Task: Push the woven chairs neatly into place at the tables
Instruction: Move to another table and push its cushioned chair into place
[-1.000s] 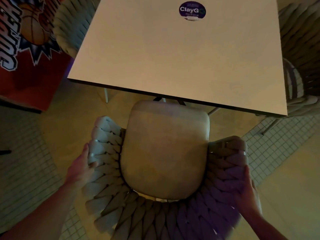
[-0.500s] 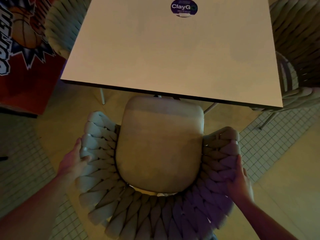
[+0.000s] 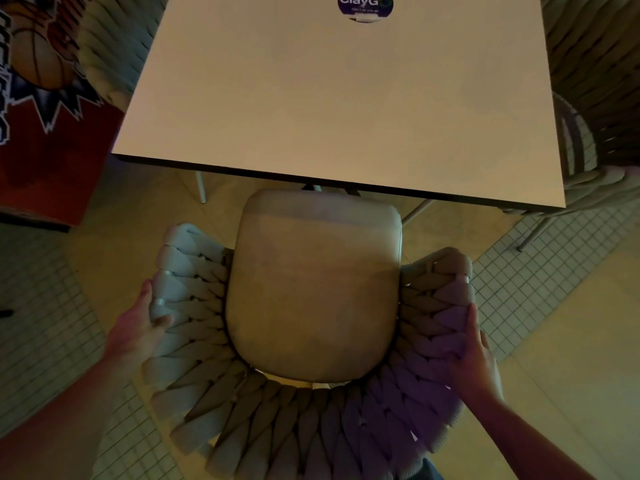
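Note:
A woven chair with a thick braided backrest and a beige seat cushion stands just below me, facing a square pale table. The cushion's front edge sits right at the table's near edge. My left hand grips the left side of the woven backrest, thumb on top. My right hand grips the right side of the backrest.
Another woven chair is tucked at the table's right side, and a third at its left. A round purple sticker lies on the tabletop's far edge. A red basketball-print panel stands at left. The floor is part tiled.
The chair has slid forward toward the table with both hands on its backrest; the cushion's front now meets the table edge.

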`<action>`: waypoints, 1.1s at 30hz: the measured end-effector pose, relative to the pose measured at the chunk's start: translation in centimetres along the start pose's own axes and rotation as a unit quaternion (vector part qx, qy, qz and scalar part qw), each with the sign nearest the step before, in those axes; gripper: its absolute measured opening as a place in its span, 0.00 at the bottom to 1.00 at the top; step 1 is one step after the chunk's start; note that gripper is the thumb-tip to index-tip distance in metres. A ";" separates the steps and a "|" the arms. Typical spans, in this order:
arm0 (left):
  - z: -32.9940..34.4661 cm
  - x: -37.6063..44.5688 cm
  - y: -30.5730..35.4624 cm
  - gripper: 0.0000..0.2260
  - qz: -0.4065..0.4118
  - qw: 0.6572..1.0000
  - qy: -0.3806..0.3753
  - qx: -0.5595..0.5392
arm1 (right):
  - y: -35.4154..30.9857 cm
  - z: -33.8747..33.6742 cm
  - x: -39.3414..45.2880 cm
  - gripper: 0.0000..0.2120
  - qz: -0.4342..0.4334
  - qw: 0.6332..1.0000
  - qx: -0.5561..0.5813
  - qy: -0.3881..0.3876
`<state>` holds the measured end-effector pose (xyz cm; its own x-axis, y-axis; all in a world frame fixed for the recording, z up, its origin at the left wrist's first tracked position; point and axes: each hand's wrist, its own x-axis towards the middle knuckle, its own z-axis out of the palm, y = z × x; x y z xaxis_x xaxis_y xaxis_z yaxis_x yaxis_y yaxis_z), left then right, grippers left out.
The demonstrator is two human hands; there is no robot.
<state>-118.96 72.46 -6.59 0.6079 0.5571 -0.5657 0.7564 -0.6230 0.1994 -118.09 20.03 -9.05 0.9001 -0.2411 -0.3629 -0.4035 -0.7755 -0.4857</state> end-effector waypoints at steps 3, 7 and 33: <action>0.1 0.0 0.0 0.37 -0.002 1.000 -0.003 0.001 | 0.1 -0.1 -0.1 0.50 0.003 1.000 -0.009 -0.013; 0.4 -0.4 0.1 0.37 0.011 1.000 0.003 0.006 | 0.4 -0.4 -0.5 0.50 0.014 1.000 -0.010 -0.010; 9.2 -12.9 21.8 0.29 0.280 0.960 0.001 0.017 | 2.3 -6.8 2.8 0.33 0.031 0.997 -0.041 -0.062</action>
<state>-112.49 46.63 -2.36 0.9172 0.1308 -0.3763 0.3030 -0.8423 0.4457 -115.40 13.66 -5.79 0.8449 -0.2204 -0.4873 -0.4383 -0.8076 -0.3946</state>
